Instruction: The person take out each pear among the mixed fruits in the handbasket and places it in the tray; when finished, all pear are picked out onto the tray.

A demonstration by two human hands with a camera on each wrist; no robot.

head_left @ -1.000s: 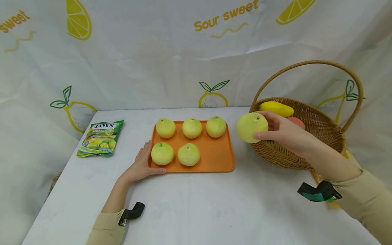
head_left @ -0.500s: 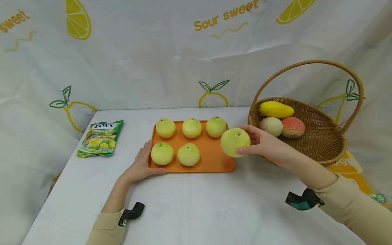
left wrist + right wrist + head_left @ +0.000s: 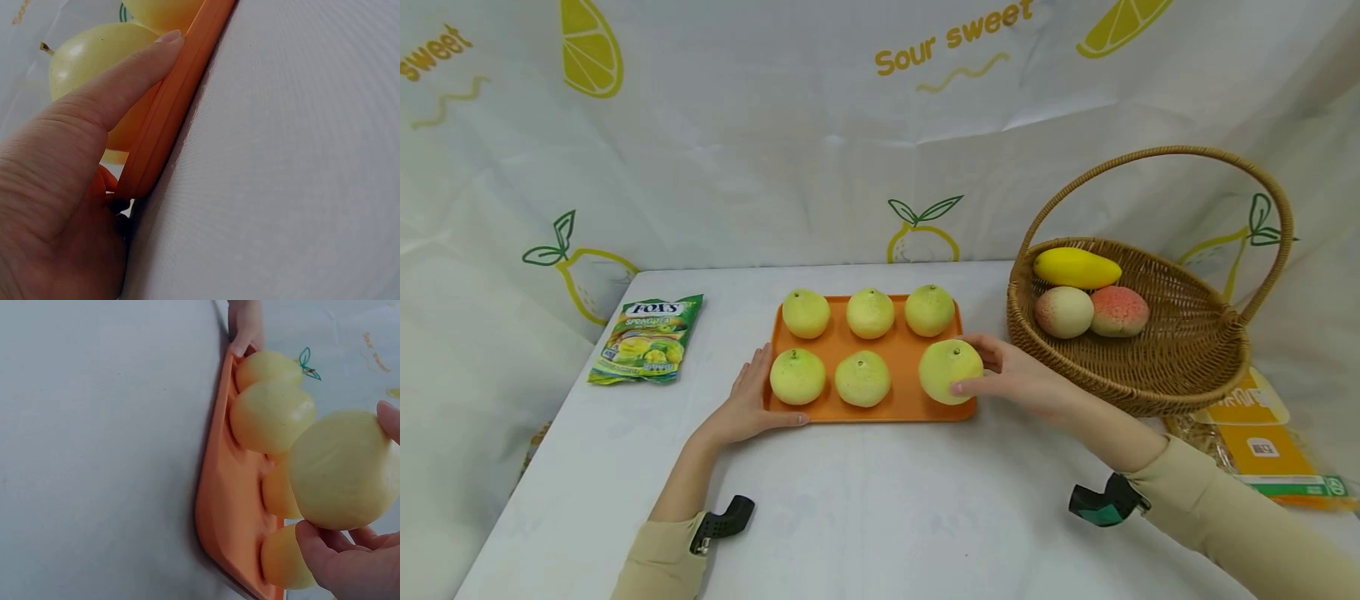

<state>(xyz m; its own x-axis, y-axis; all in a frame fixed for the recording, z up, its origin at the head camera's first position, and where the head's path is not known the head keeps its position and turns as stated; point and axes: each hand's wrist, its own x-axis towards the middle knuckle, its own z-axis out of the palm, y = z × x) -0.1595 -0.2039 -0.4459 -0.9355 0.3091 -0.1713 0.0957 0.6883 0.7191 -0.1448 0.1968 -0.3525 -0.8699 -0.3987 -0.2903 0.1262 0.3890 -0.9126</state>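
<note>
My right hand (image 3: 1026, 379) holds a pale yellow-green apple (image 3: 951, 372) between thumb and fingers, over the front right corner of an orange tray (image 3: 904, 413). In the right wrist view the held apple (image 3: 344, 470) hangs over the tray, with bare tray floor beside it. Several like apples sit on the tray: a back row, with one apple (image 3: 870, 313) in its middle, and a front pair, including an apple (image 3: 862, 378) nearest the held one. My left hand (image 3: 747, 407) lies against the tray's front left corner, its thumb (image 3: 134, 75) straight along the front rim.
A wicker basket (image 3: 1150, 383) with a tall handle stands right of the tray, holding a yellow mango-like fruit (image 3: 1077, 267) and two peaches (image 3: 1119, 312). An orange-labelled packet (image 3: 1262, 437) lies beyond it at the right. A green candy bag (image 3: 647, 340) lies at the left.
My right hand has carried the apple leftward and toward me, from in front of the basket to over the tray's front right. The left hand and tray have not moved.
</note>
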